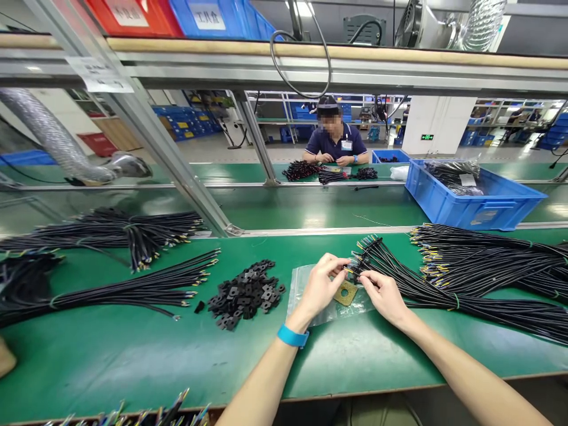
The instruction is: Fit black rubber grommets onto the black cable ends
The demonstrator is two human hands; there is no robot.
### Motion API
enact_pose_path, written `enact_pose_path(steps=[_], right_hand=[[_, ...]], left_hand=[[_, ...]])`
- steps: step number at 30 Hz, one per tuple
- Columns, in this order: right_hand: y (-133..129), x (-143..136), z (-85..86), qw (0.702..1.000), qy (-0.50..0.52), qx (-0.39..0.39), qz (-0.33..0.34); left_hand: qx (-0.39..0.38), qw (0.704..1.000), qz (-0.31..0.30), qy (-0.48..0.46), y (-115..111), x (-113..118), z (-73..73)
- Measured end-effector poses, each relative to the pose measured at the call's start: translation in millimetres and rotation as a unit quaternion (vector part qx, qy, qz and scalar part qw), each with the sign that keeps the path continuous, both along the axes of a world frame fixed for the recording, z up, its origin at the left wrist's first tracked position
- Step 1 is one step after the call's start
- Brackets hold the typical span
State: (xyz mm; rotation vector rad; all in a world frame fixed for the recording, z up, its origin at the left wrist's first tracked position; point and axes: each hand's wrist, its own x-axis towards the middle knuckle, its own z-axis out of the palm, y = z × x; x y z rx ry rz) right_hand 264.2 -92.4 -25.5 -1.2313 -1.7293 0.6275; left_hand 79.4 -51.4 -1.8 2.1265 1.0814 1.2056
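My left hand (323, 287) is closed in a pinch at the thin coloured wires on a black cable's end. Opposite it, my right hand (382, 294) pinches the same black cable (354, 273) near that end. Fingers partly cover the spot where they meet. Just below lies a yellowish-brown sponge square (345, 293) with a round hole, on a clear plastic bag (298, 285). Behind my right hand a bundle of black cables (415, 278) fans out, with dark pieces around its tips. To the left sits a heap of flat black pieces with holes (248, 293).
More black cable bundles lie right (470, 260) and left (128, 284). A blue bin (474, 207) with bagged cables stands at the back right. A slanted metal post (177, 160) rises at left; a shelf rail (355, 68) crosses above. A person (336, 139) sits opposite.
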Motion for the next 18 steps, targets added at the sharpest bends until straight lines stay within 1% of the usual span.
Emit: enact_pose_path(steps=[2,4,7,10,13,18], right_hand=[[0.3,-0.5,0.8,1.0,0.009,-0.006,0.007],[0.8,-0.4,0.0,1.0,0.012,-0.011,0.008],[1.8,-0.3,-2.5,1.0,0.007,-0.009,0.003],[2.2,-0.8,-3.3,1.0,0.002,-0.004,0.002],[1.9,-1.5,-1.9,1.0,-0.001,-0.004,0.002],[1.2,-1.6,-0.7,1.0,-0.003,-0.012,0.004]], left_hand=[[-0.02,0.999,-0.012,-0.026,-2.3,3.0,0.1],[-0.045,0.998,-0.006,-0.044,-3.2,2.6,0.8],[-0.102,0.992,-0.011,-0.077,-3.0,1.5,0.5],[-0.181,0.972,-0.037,-0.146,-2.5,2.0,-0.6],[-0.24,0.951,-0.043,-0.19,-2.6,2.2,0.7],[-0.262,0.941,-0.041,-0.208,-3.3,0.5,3.6]])
